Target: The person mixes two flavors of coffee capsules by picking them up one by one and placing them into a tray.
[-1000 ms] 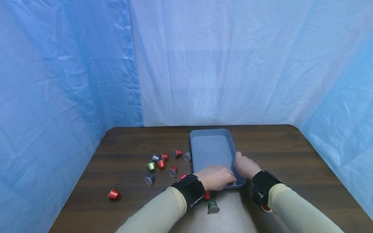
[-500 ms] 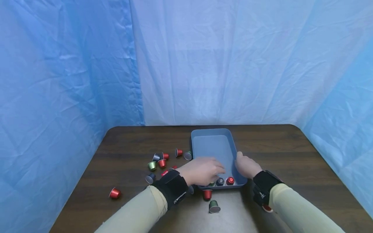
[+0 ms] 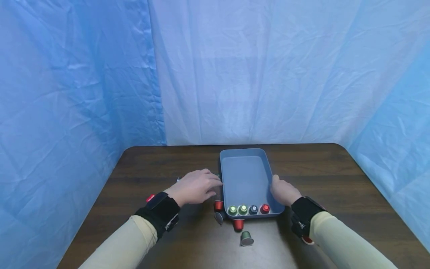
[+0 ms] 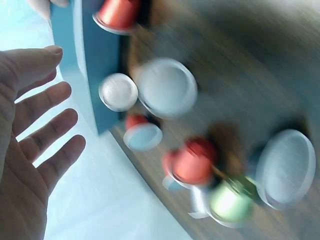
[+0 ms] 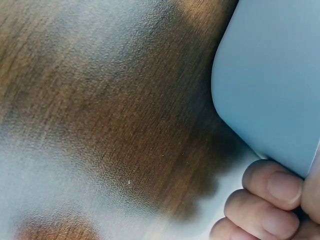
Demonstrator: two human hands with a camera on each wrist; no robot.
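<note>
My left hand [image 3: 196,186] hovers over the table just left of the blue-grey tray [image 3: 245,175], its fingers spread and holding nothing. Coffee capsules lie below it; in the left wrist view I see a red capsule [image 4: 194,164], a light green capsule [image 4: 231,201] and silver-lidded ones, blurred. My right hand [image 3: 284,191] grips the tray's right wall, fingers [image 5: 262,220] curled against its outside. Along the tray's near end stand several capsules in a row: two green [image 3: 232,210], a dark blue one [image 3: 253,209] and a red one [image 3: 265,209] at the right.
Near the tray's front left corner lie a red capsule [image 3: 218,205], a dark one [image 3: 220,218] and another red one [image 3: 238,224]. A dark green capsule [image 3: 246,239] lies closer to me. One more capsule [image 3: 307,240] shows partly under my right wrist. Blue sheets [image 3: 215,74] surround the table.
My left hand has left the tray's near end and moved left over the loose capsules, its fingers now spread. The row in the tray has come into view. My right hand keeps its grip.
</note>
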